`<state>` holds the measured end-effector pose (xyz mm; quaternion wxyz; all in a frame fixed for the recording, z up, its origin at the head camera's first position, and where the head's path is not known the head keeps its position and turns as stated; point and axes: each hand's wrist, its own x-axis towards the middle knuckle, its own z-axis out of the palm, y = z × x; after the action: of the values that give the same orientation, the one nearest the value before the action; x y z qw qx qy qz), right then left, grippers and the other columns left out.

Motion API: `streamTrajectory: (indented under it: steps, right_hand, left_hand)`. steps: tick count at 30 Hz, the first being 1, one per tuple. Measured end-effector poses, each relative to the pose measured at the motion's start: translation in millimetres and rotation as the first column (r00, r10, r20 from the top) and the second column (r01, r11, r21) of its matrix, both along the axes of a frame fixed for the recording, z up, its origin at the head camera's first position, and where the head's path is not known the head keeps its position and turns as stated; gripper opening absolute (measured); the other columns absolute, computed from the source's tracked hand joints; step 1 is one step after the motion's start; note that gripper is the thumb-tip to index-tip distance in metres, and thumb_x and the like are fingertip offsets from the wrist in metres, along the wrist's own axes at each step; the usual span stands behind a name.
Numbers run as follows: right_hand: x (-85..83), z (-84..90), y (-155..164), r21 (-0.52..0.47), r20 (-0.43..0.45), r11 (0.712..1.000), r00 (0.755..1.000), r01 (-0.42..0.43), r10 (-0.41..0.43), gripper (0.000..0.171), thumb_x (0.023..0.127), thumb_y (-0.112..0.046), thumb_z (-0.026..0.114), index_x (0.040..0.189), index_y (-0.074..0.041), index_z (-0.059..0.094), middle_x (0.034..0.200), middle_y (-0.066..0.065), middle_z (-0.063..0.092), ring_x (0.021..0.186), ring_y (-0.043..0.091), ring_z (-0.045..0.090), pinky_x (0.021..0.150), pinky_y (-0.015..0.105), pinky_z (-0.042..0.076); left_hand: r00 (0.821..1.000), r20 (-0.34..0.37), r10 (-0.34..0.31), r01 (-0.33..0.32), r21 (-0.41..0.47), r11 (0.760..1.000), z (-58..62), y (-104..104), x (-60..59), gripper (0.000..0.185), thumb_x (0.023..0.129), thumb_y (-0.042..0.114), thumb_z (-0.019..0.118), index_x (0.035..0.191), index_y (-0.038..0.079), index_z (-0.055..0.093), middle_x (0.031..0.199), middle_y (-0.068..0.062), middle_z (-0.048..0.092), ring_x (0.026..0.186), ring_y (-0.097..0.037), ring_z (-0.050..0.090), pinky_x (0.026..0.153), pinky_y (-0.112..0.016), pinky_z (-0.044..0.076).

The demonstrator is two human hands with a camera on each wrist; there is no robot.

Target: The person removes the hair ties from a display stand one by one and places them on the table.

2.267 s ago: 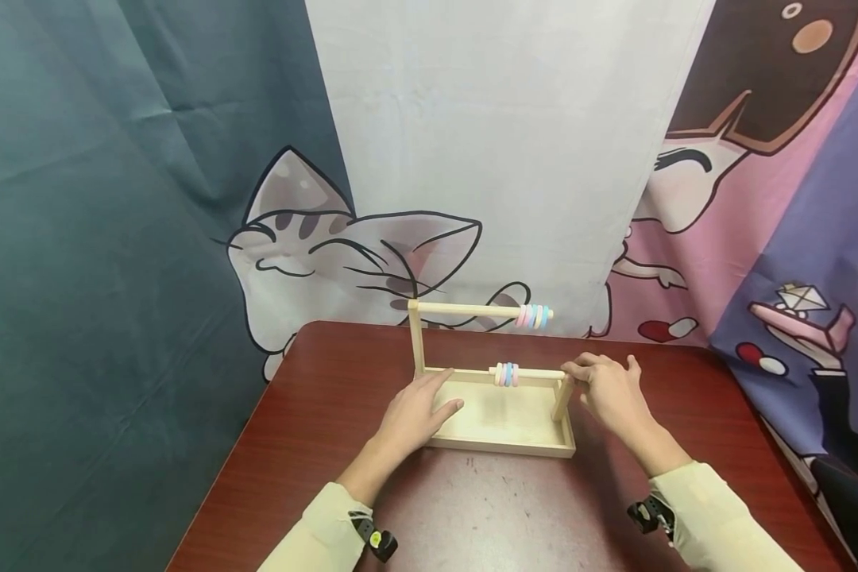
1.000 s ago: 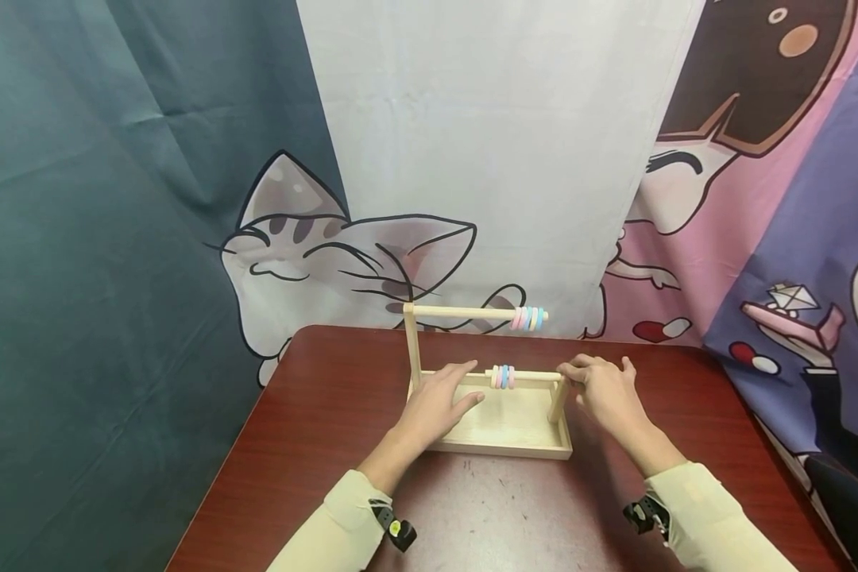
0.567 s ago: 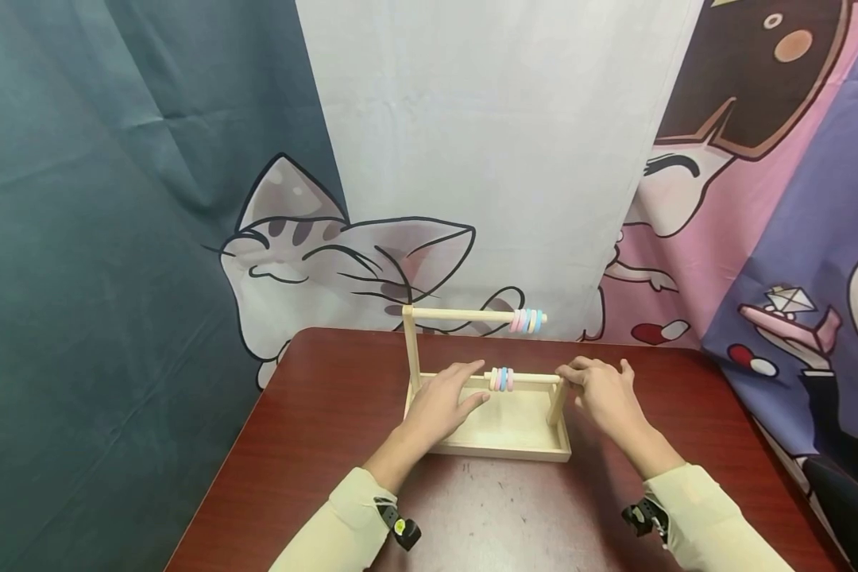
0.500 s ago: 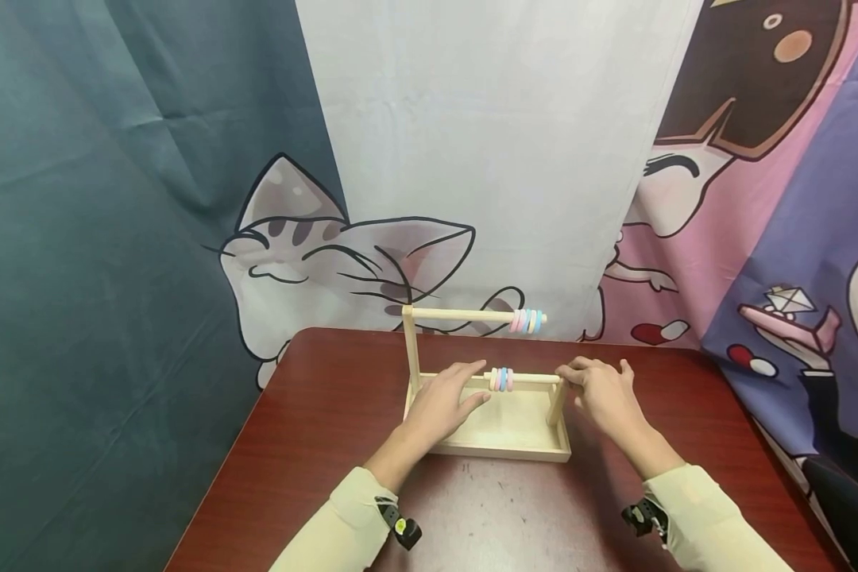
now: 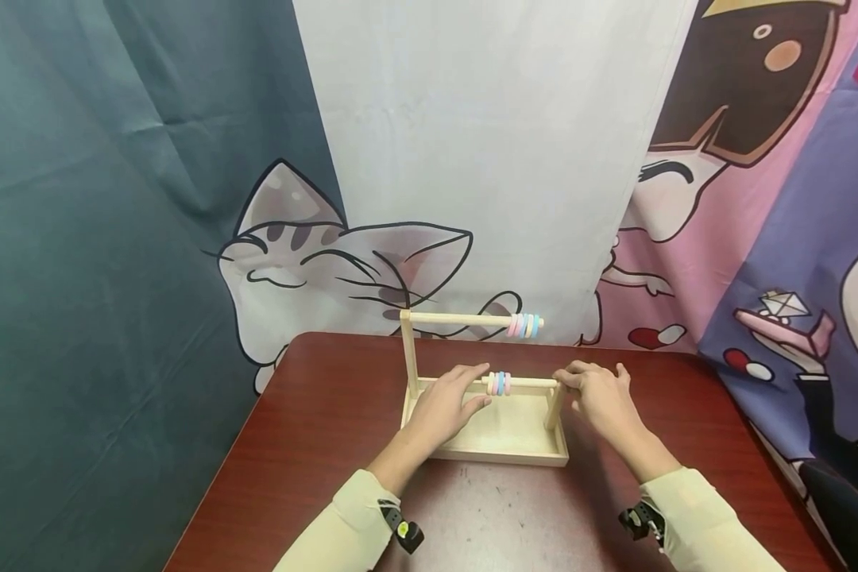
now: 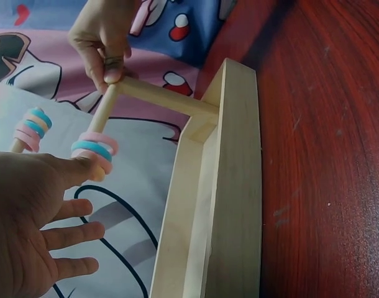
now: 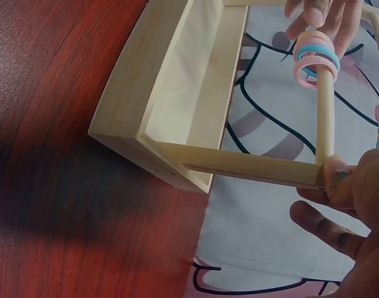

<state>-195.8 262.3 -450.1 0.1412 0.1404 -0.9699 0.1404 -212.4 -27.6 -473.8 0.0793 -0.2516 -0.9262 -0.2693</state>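
A pale wooden rack (image 5: 500,458) with a tray base stands on the table. Its short post (image 5: 554,409) carries a lower rod (image 5: 534,383), where several pastel rings (image 5: 499,384) in pink, blue and cream sit near the free end. My right hand (image 5: 604,401) pinches the top of that post between thumb and fingers. My left hand (image 5: 436,409) reaches over the tray with fingers extended, its fingertips right at the rod's free end. In the left wrist view, the left thumb (image 6: 74,171) overlaps the lowest ring. Part of the tray's left side is hidden behind the left hand.
A taller post (image 5: 409,353) at the rack's left bears an upper rod (image 5: 457,319), with more pastel rings (image 5: 524,326) near its right end. The reddish-brown table (image 5: 329,421) ends at a printed curtain (image 5: 500,159) behind the rack.
My left hand has moved right, from the tray's left side to the free end of the lower rod. The right hand keeps its grip on the short post. The head view has shifted slightly.
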Motion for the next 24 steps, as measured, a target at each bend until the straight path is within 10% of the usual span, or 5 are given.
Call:
streamTrajectory:
  steps: [24]
  right_hand:
    - [0.7,0.3,0.3,-0.003,-0.023,1.000,1.000,-0.007,0.007,0.033,0.087,0.009,0.077,0.111,-0.012,0.086,0.106,0.003,0.080,0.103,0.033,0.077,0.106,0.095,0.030]
  left_hand:
    - [0.999,-0.033,0.030,-0.030,-0.003,1.000,0.5,9.4,-5.5,0.045,0.102,0.033,0.082,0.143,0.022,0.068,0.140,0.000,0.073,0.126,-0.021,0.074,0.099,-0.044,0.062]
